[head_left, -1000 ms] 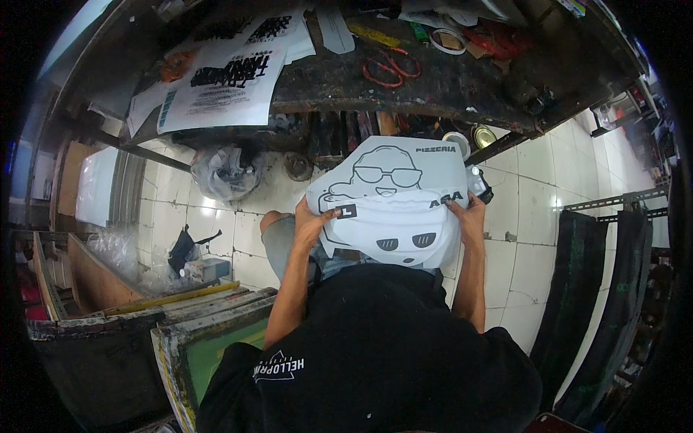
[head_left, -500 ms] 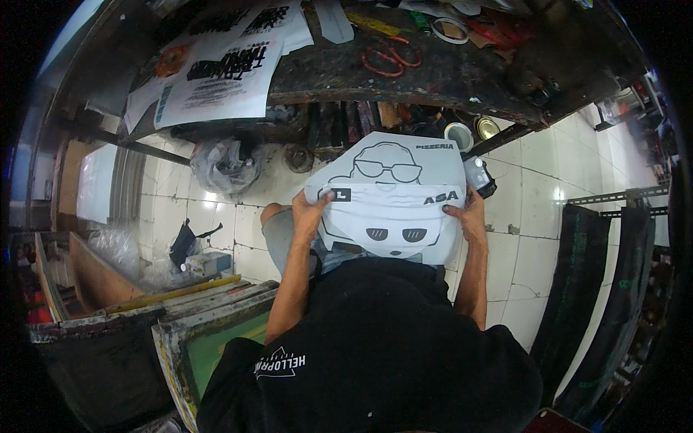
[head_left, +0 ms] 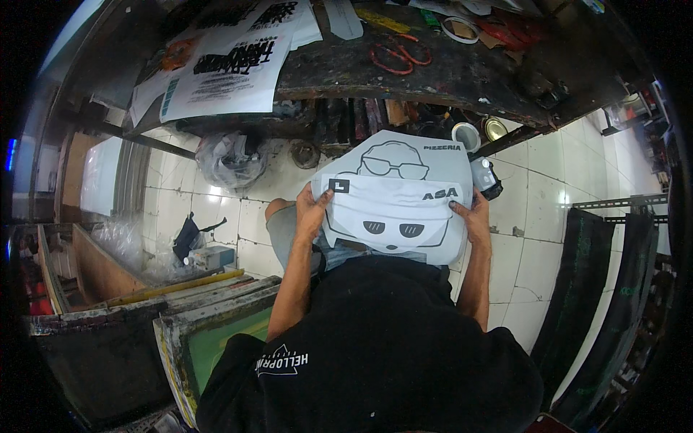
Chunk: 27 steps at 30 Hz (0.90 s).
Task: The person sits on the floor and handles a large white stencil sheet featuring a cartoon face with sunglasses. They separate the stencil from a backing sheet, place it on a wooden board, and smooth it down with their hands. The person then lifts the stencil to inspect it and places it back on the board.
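In front of my lap I hold two overlapping printed sheets. The rear sheet (head_left: 447, 162) is pale grey, with a line drawing of a head in glasses and dark lettering at its upper right. Over its lower part lies a thinner white sheet (head_left: 390, 206), slightly rippled, with dark sunglasses shapes, lettering and a small black square mark. My left hand (head_left: 312, 209) pinches the left edges, thumb on the front near the black mark. At the right edges my right hand (head_left: 474, 220) grips likewise, its thumb beside the lettering.
A dark workbench (head_left: 447, 83) ahead bears printed papers (head_left: 231, 79), red-handled scissors (head_left: 401, 56) and a tape roll (head_left: 460, 30). Cans (head_left: 497, 129) and a clear plastic bag (head_left: 231, 162) are below it. Framed screens (head_left: 216, 317) stand at left, long black panels (head_left: 577, 281) at right.
The white front sheet has shifted slightly against the rear one; its left black mark, doubled before, now shows as one square. Both hands keep their grip. The whole view has shifted a little.
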{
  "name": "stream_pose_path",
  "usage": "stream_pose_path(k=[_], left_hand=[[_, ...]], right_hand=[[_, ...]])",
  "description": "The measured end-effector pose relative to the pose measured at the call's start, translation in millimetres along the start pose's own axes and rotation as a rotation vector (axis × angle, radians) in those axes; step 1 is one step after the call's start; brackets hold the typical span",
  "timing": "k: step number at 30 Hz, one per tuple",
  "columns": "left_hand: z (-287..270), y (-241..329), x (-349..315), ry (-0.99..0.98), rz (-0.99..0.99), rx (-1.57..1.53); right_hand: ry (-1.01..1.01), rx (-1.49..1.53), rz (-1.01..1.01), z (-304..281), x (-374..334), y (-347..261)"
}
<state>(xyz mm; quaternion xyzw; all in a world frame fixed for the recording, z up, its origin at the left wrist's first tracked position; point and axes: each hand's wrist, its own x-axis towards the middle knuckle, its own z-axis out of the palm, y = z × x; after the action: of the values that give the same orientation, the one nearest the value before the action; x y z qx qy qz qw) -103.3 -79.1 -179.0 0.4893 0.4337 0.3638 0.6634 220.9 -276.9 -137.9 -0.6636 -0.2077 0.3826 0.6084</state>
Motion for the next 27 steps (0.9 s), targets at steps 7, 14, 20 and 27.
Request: stream_pose_path(k=[7,14,20,27], left_hand=[[5,8,-1,0.051,0.022,0.003],[3,11,0,0.032,0.004,-0.004],[3,13,-1,0.035,0.035,0.018],[-5,5,1,0.052,0.024,-0.024]], right_hand=[[-0.018,-0.016,-0.011,2,0,-4],[-0.042,0.033,-0.051,1,2,-1],[-0.044,-0.006,-0.047,0,4,-1],[-0.024,-0.031,0.046,0,3,-5]])
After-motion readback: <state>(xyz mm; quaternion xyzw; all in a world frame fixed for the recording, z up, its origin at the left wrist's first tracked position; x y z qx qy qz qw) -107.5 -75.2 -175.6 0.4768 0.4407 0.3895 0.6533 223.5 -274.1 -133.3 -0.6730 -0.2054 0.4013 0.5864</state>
